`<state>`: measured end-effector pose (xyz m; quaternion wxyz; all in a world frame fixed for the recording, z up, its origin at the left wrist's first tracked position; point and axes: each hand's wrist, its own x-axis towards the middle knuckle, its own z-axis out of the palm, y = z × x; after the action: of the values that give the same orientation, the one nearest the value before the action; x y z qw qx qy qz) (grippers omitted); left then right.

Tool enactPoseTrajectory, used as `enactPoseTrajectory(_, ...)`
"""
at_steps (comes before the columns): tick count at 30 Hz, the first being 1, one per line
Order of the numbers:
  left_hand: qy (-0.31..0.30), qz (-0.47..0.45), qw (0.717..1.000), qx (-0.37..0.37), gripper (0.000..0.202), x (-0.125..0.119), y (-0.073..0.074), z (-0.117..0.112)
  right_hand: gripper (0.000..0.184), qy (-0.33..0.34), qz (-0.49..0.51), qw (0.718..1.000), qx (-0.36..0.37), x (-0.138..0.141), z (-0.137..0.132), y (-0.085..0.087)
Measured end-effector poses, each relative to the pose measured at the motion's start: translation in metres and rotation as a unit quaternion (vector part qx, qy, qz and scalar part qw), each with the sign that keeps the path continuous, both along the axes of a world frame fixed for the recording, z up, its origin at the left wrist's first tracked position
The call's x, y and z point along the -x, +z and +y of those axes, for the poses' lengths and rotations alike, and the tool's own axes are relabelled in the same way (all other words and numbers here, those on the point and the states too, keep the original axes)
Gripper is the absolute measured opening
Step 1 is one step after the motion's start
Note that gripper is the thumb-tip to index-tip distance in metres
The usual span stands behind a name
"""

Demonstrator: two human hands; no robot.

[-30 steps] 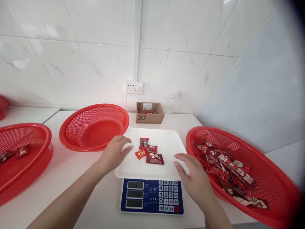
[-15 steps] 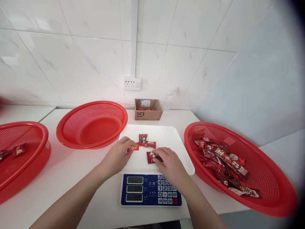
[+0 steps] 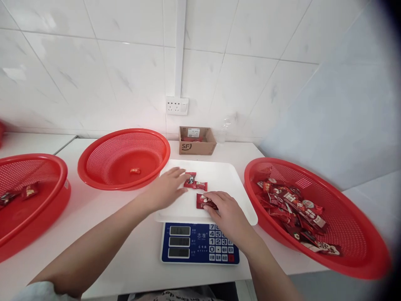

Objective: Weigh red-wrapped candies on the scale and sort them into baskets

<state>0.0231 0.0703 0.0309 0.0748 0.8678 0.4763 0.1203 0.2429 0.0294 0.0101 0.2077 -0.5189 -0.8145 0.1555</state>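
Note:
My left hand (image 3: 167, 189) reaches over the white tray (image 3: 225, 173) of the scale with its fingers apart and nothing in them. Its fingertips are by a red wrapped snack packet (image 3: 190, 180) with a black-and-white print; whether they touch it I cannot tell. Against that packet lies a smaller red packet (image 3: 201, 185). Nearer to me on the tray, my right hand (image 3: 228, 213) has its fingers and thumb closed around a dark red snack packet (image 3: 200, 201), partly hidden under the hand. One small orange-red packet (image 3: 135, 171) lies in the middle red basket (image 3: 94, 159).
On the right a red basket (image 3: 351, 217) holds a heap of red packets. Another red basket (image 3: 37, 217) stands at the left with a few packets. Behind the tray is a cardboard box (image 3: 200, 147) against the tiled wall. The scale's blue keypad panel (image 3: 200, 244) faces me.
The orange-red packet has left my left hand and lies in the middle basket. My left hand is now open near the printed packet. My right hand keeps its hold on the dark red packet.

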Motion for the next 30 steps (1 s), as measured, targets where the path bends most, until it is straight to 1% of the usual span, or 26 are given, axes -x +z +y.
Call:
enactPoseTrajectory(1, -0.026, 0.012, 1.000, 0.007, 0.037, -0.010, -0.003, 0.000, 0.027, 0.000, 0.000, 1.000, 0.004, 0.000, 0.000, 0.000)
enactPoseTrajectory(3, -0.042, 0.034, 0.998, 0.020, 0.035, -0.023, -0.007, 0.003, 0.027, -0.007, 0.003, 1.000, 0.013, 0.000, -0.001, 0.001)
enactPoseTrajectory(5, -0.030, 0.043, 0.998, 0.025, 0.027, -0.028, -0.010, 0.009, 0.028, -0.021, 0.011, 0.999, 0.028, 0.000, -0.002, 0.002)
enactPoseTrajectory(7, -0.009, 0.045, 0.999, 0.019, 0.024, -0.027, -0.010, 0.014, 0.031, -0.035, 0.030, 0.998, 0.047, -0.002, -0.004, 0.003)
enactPoseTrajectory(9, 0.023, 0.043, 0.999, 0.008, 0.026, -0.019, -0.006, 0.017, 0.033, -0.043, 0.051, 0.995, 0.069, -0.004, -0.006, 0.003)
enactPoseTrajectory(12, 0.108, 0.032, 0.994, -0.018, 0.029, 0.003, 0.008, 0.018, 0.033, -0.040, 0.071, 0.992, 0.094, -0.005, -0.006, 0.003)
enactPoseTrajectory(14, 0.178, 0.023, 0.983, -0.042, 0.031, 0.023, 0.019, 0.018, 0.034, -0.040, 0.077, 0.991, 0.100, -0.005, -0.005, 0.003)
enactPoseTrajectory(16, 0.244, 0.017, 0.968, -0.062, 0.033, 0.040, 0.027, 0.018, 0.033, -0.044, 0.079, 0.991, 0.099, -0.005, -0.002, 0.003)
enactPoseTrajectory(17, 0.265, 0.014, 0.962, -0.071, 0.034, 0.046, 0.029, 0.017, 0.033, -0.047, 0.078, 0.991, 0.097, -0.005, -0.001, 0.003)
enactPoseTrajectory(18, 0.270, 0.009, 0.960, -0.078, 0.033, 0.049, 0.029, 0.017, 0.034, -0.049, 0.075, 0.991, 0.095, -0.005, 0.001, 0.003)
enactPoseTrajectory(19, 0.258, 0.001, 0.963, -0.079, 0.032, 0.049, 0.028, 0.016, 0.034, -0.049, 0.070, 0.992, 0.092, -0.005, 0.002, 0.003)
enactPoseTrajectory(21, 0.188, -0.015, 0.981, -0.055, 0.031, 0.038, 0.022, 0.013, 0.035, -0.045, 0.060, 0.994, 0.081, -0.004, 0.003, 0.002)
enactPoseTrajectory(23, 0.100, -0.021, 0.995, -0.011, 0.033, 0.017, 0.016, 0.010, 0.036, -0.035, 0.055, 0.996, 0.069, -0.005, 0.002, 0.002)
enactPoseTrajectory(24, 0.073, -0.017, 0.997, 0.003, 0.033, 0.005, 0.013, 0.010, 0.036, -0.029, 0.055, 0.996, 0.064, -0.005, 0.001, 0.002)
enactPoseTrajectory(27, 0.021, 0.006, 1.000, 0.020, 0.030, -0.028, 0.006, 0.013, 0.035, -0.020, 0.056, 0.997, 0.056, -0.007, -0.004, 0.002)
enactPoseTrajectory(30, -0.018, 0.015, 0.999, 0.038, 0.022, -0.048, 0.001, 0.022, 0.035, -0.027, 0.055, 0.997, 0.049, -0.010, -0.008, 0.003)
